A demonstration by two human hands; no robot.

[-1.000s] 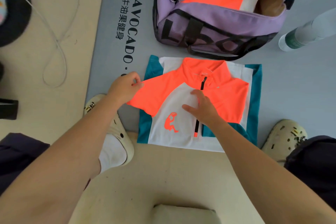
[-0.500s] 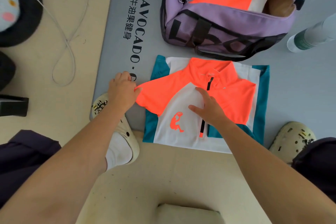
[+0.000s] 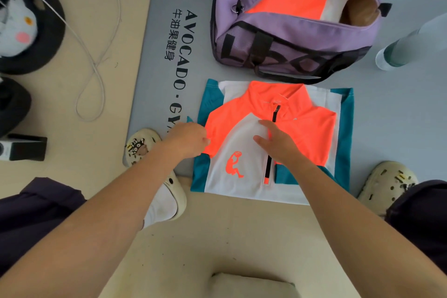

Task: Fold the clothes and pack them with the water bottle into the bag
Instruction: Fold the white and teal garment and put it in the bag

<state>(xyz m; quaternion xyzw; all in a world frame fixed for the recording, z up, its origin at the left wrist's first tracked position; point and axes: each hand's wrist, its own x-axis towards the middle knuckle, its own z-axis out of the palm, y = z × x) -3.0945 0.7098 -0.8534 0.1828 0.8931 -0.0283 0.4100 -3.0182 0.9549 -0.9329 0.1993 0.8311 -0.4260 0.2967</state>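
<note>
shirt: flat on the grey mat, just in front of the open bag
left hand: fingers pinching the orange sleeve
right hand: fingers straight, pressing the chest
feel: light, floppy, probably slippery, so grab edges

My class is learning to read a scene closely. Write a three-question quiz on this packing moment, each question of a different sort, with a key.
1. True or false: the purple bag is zipped closed.
2. Which hand pinches the orange sleeve of the top shirt? A) left hand B) right hand C) neither
3. Fill in: the water bottle lies on the grey ____, outside the bag.

Key
1. False: it gapes open, with an orange and white garment inside.
2. A: the right hand lies flat on the shirt's chest beside the zip.
3. mat
</note>
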